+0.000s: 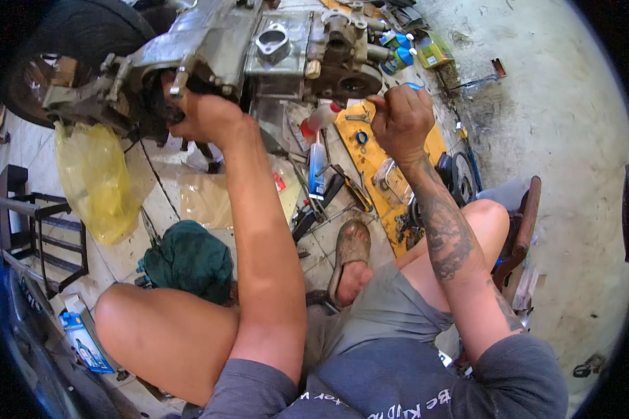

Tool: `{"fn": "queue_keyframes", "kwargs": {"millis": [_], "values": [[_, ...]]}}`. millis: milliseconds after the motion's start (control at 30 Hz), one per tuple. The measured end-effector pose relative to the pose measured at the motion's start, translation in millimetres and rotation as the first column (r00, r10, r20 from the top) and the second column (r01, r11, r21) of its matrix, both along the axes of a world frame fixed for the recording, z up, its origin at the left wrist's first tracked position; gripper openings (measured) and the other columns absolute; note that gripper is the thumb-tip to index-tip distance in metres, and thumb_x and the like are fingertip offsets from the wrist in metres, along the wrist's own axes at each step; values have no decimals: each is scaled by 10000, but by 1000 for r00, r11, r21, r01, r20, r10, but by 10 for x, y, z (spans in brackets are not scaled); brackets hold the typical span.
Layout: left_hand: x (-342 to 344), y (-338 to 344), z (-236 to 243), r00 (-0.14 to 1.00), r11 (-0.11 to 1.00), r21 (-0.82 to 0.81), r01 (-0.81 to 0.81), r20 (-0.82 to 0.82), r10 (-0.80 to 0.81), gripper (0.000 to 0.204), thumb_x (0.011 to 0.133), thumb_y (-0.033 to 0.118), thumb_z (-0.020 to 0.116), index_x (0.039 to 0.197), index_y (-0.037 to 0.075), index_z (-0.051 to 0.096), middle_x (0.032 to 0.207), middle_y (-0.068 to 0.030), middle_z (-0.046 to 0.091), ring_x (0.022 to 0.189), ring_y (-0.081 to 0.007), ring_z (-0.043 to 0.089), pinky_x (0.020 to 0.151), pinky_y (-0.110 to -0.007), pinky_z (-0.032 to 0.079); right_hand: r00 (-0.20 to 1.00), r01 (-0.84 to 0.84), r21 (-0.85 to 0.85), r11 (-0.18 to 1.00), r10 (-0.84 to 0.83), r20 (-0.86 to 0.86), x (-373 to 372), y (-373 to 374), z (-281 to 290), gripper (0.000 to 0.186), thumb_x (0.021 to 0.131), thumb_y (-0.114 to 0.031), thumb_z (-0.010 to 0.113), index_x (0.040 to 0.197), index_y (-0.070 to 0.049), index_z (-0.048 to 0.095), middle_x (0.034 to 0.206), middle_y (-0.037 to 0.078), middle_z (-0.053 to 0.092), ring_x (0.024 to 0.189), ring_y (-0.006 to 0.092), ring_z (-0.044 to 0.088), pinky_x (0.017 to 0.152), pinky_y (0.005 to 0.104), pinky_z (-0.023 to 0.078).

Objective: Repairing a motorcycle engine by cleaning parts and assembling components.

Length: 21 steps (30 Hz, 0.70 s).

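A large grey metal engine and gearbox assembly [220, 42] stretches across the far side. My left hand [213, 119] reaches into the round opening of its bell-shaped housing; the fingertips are hidden in the dark interior, so their grip does not show. To the right, my right hand [402, 122] is raised with curled fingers, just beside the engine's round end flange [356, 85]. Whatever the right fingers hold, if anything, is out of sight. Below, between both hands, lie a clear bottle with a red cap [321, 119] and a blue-and-white tube [317, 167].
A yellow board [360, 133] carries small parts and tools. Near my shoe [351, 255] lies a yellow-black handled tool [356, 192]. Left are a yellow plastic bag [94, 185], a dark green cloth [189, 262] and a black metal frame [42, 230]. Blue bottles [397, 59] stand at far right.
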<state>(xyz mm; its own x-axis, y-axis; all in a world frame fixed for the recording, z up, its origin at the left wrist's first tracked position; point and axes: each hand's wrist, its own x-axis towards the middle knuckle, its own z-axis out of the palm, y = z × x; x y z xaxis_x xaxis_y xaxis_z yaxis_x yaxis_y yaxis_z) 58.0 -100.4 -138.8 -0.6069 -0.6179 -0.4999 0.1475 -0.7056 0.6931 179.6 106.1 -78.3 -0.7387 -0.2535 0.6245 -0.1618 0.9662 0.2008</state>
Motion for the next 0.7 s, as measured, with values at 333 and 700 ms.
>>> {"fn": "queue_keyframes", "kwargs": {"millis": [333, 700], "values": [[205, -64, 257, 991, 991, -85, 100, 96, -91, 970, 826, 510, 661, 1363, -176, 233, 1390, -340, 359, 1310, -383, 384, 1070, -449, 345, 964, -165, 199, 966, 115, 241, -36, 77, 424, 156, 865, -160, 632, 776, -53, 563, 737, 110, 574, 718, 327, 557, 659, 430, 454], [1265, 810, -30, 896, 840, -509, 186, -264, -358, 121, 926, 88, 546, 862, -13, 565, 740, -69, 613, 664, -134, 568, 608, -285, 448, 940, -216, 237, 947, 136, 314, 31, -35, 719, 116, 879, -116, 605, 827, -22, 561, 759, 132, 568, 750, 346, 558, 678, 453, 443]]}}
